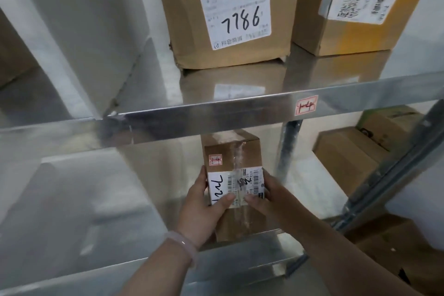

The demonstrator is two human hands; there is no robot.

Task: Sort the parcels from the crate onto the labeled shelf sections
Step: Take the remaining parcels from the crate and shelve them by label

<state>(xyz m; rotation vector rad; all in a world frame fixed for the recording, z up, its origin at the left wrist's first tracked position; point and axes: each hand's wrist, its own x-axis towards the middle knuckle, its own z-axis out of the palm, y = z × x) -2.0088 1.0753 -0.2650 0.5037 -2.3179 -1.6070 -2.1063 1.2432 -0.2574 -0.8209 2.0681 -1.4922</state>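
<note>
Shelving of bright steel fills the view, two levels showing. The upper shelf [216, 113] carries two parcels standing side by side, near each other but apart: a large cardboard box [187, 19] with "7786" written on its white label, and a second cardboard box [336, 38] to its right. The lower shelf [96, 199] holds only the small parcel [234, 151], set near the front lip beneath the upper rail; it looks to be resting on the steel, though its base is hidden.

Both hands clasp it: the left hand [204, 209] wraps its left side, the right hand [266, 197] its right, thumbs pressed on the shipping label on top. More cartons [348, 158] sit beyond the rack on the right.

A red-bordered sticker [306, 105] marks the upper rail; a similar tag [215, 160] is on the small parcel, both too blurred to read.

Judgement: partway through. Two parcels shelved, a third being placed and not yet let go. Crate out of view, so the remainder is unknown.
</note>
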